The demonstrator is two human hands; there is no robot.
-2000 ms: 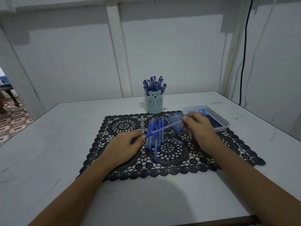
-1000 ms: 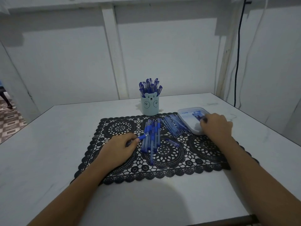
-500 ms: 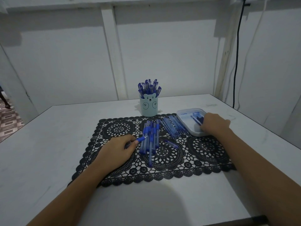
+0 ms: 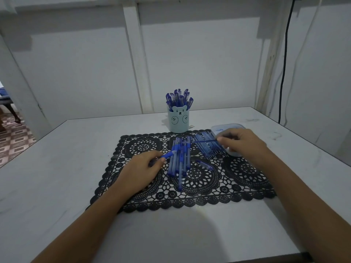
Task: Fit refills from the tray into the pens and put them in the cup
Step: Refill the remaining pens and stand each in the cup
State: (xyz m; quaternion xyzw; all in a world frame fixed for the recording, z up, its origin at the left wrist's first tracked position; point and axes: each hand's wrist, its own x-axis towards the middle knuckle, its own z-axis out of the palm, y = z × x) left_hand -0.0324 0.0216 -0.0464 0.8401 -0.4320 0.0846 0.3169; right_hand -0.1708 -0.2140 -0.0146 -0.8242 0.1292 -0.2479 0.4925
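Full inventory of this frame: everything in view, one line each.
table: 1, white, under everything
mat: 1, black lace, table centre
cup: 1, pale blue with a bear face, just behind the mat
pens in cup: many, blue, upright
pen pile: many, blue, mat centre
second pile: many, blue, thin, on the mat beside the tray; pens or refills, cannot tell
loose piece: 1, blue, on the mat right of the pen pile
tray: 1, pale, right of the cup, partly hidden
cable: 1, black, right wall
refill: 1, blue, above the second pile
pen: 1, blue, tip toward the pen pile
left hand: on the mat, grips the pen
right hand: in front of the tray, pinches the refill
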